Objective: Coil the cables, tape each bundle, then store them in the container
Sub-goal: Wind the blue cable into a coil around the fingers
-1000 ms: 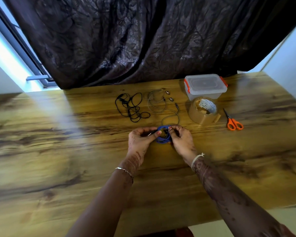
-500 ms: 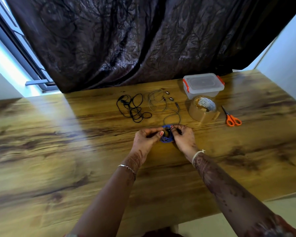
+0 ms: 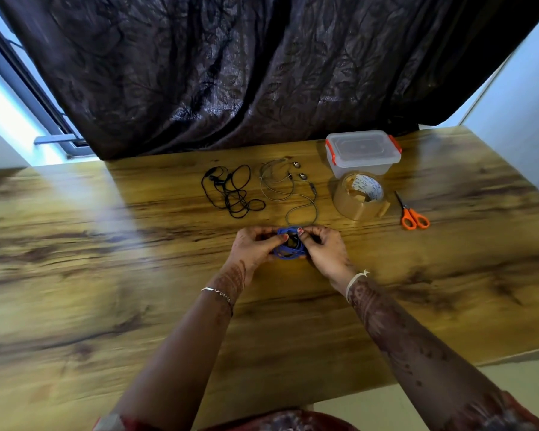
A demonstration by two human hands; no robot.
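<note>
A blue cable [image 3: 288, 251], wound into a small coil, sits between both hands over the middle of the wooden table [image 3: 137, 275]. My left hand [image 3: 255, 245] pinches the coil's left side. My right hand [image 3: 322, 250] grips its right side with curled fingers. Beyond the hands lie a loose black cable [image 3: 231, 191] and a grey earphone cable [image 3: 288, 194]. A clear plastic container [image 3: 363, 152] with orange clips and its lid on stands at the back right. In front of it lies a roll of brown tape [image 3: 360, 195].
Orange-handled scissors [image 3: 413, 214] lie right of the tape roll. A dark curtain [image 3: 262, 66] hangs behind the table's far edge. The table's near edge and right corner run past my right forearm, with floor beyond.
Both hands have kept hold of the blue cable, and its coil looks tighter and more gathered. The view has shifted slightly.
</note>
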